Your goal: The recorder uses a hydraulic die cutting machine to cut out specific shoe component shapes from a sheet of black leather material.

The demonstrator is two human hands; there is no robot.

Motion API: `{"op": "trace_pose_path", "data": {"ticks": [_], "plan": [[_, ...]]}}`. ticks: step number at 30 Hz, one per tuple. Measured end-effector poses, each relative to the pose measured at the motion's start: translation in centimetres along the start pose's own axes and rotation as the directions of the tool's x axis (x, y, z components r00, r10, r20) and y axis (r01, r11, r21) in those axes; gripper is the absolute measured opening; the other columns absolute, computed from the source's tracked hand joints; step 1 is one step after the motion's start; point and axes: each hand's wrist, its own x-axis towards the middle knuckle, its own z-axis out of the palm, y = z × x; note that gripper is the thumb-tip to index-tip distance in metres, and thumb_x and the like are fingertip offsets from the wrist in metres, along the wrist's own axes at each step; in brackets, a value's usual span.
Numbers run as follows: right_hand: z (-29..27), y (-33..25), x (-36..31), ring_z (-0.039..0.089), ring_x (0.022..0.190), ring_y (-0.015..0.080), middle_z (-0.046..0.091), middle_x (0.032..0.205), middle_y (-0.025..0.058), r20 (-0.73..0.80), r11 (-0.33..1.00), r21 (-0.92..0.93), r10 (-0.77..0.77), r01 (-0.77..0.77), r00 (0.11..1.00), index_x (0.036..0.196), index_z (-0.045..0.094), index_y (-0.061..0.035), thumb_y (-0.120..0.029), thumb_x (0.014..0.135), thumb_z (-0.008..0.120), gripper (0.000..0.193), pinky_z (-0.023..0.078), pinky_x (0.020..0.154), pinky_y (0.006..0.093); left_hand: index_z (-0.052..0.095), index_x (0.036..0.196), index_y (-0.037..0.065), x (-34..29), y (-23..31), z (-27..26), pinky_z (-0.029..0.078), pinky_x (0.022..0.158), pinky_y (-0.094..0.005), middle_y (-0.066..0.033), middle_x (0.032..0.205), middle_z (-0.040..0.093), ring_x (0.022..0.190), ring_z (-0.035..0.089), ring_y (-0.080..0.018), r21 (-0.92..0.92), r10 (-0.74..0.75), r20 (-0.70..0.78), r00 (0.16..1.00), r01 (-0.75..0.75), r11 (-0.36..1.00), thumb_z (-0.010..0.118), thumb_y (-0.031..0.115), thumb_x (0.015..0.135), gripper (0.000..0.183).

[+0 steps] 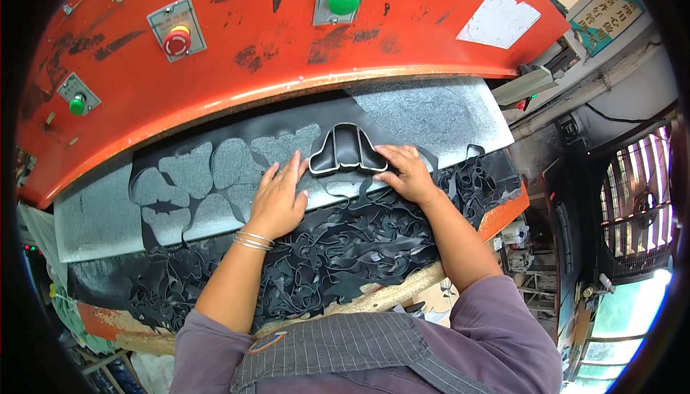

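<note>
A metal-edged cutting die [348, 165], shaped like a wide bell with two inner bars, lies on a thin black sheet [287, 117]. My right hand [407, 173] grips its right corner, thumb at the near side and fingers at the far side. Beside its left end is my left hand [280, 196], fingers stretched out; the fingertips are close to the rim, and I cannot tell whether they touch it. Left of the die, rounded holes in the sheet bare the pale grey cutting board [431, 110] beneath.
A heap of black offcut strips [338, 250] lies along the board's near side. Across the far side stands a red machine beam [251, 35] with green buttons [343, 2] and a red button [177, 42]. A barred window and fan [640, 207] are at the right.
</note>
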Motion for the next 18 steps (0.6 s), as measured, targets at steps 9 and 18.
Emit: {"op": "trace_pose_path", "data": {"ticks": [9, 18], "plan": [[-3.9, -6.6, 5.8, 0.041, 0.129, 0.0358, 0.044, 0.140, 0.0178, 0.191, 0.995, -0.072, -0.051, 0.066, 0.980, 0.139, 0.042, -0.0140, -0.030, 0.067, 0.080, 0.083, 0.036, 0.104, 0.0430, 0.018, 0.145, -0.004, -1.0, -0.3, 0.8, 0.023, 0.113, -0.0439, -0.0108, 0.139, 0.049, 0.132, 0.041, -0.0292, -0.016, 0.000, -0.096, 0.995, -0.001, 1.000, 0.055, 0.015, 0.084, 0.074], [-0.6, -8.7, 10.6, 0.045, 0.122, 0.0360, 0.051, 0.126, 0.0176, 0.482, 0.967, -0.255, 0.139, -0.013, 0.865, 0.124, 0.058, -0.0124, -0.027, 0.065, 0.075, 0.064, 0.043, 0.097, 0.0432, 0.019, 0.144, -0.006, -1.4, -0.5, 0.8, 0.024, 0.113, -0.0426, -0.0099, 0.138, 0.050, 0.132, 0.040, -0.0258, -0.064, -0.026, -0.100, 0.995, 0.019, 0.998, 0.054, 0.014, 0.084, 0.073]]}}
